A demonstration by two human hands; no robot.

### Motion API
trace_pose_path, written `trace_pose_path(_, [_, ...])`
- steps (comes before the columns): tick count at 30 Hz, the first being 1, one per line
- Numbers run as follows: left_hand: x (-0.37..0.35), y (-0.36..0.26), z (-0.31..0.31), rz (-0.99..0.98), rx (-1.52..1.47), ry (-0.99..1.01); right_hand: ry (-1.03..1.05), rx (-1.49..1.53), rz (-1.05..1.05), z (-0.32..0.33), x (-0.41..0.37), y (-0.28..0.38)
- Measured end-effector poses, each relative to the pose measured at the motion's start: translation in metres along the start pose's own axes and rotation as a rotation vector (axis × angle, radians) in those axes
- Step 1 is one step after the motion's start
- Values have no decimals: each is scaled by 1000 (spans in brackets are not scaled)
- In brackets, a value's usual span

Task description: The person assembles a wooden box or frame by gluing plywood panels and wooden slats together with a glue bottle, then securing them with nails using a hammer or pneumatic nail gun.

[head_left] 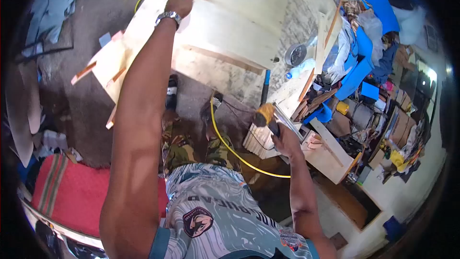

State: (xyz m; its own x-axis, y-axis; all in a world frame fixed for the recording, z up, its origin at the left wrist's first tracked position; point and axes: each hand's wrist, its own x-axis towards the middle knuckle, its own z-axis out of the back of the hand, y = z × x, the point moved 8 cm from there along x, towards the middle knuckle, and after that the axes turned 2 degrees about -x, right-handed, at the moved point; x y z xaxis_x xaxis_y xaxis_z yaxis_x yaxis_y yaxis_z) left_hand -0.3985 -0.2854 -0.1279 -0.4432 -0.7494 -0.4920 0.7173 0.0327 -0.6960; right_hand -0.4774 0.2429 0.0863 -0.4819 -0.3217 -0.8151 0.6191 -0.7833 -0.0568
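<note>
A pale plywood panel (235, 17) lies on the worktop, in front of me. My left hand (179, 5), with a metal watch at the wrist, is closed at the panel's left side, its thumb side toward the wood; its other fingers are partly hidden. Low on the right, my right hand (286, 141) grips a yellow and black nail gun (264, 115) by its handle. A silver magazine (287, 122) runs along the tool. The nail gun is held apart from the panel, near the worktop's front right corner.
A yellow hose (239, 157) arcs past my legs. On the worktop's right are a roll of tape (295, 54) and a plastic bottle (301, 68). Wood offcuts (318, 100) and blue sheets (359, 60) pile up at right. A red cloth (76, 194) lies at lower left.
</note>
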Motion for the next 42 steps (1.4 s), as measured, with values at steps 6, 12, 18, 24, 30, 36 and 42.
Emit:
trace_pose_path(6, [6, 9, -1, 135, 193, -301, -364, -7, 49, -48, 10, -146])
trace_pose_path(12, [-51, -1, 75, -323, 889, -487, -611, 13, 154, -59, 87, -218])
trace_pose_path(18, [-199, -103, 265, -220, 981, -684, -684, 235, 197, -64, 131, -239])
trace_pose_path(24, [-303, -267, 255, -202, 845, -541, -659, 315, 129, -79, 142, -240])
trace_pose_path(30, [-283, -378, 59, -907, 1056, 110, -27, 1052, 604, -14, 40, -69])
trace_pose_path(36, [-249, -381, -149, -1214, 1258, 520, -159, 1541, 689, -51, 13, 46])
trace_pose_path(42, [-261, -375, -109, -1358, 482, -10, -360, 1533, 442, -24, 57, 47])
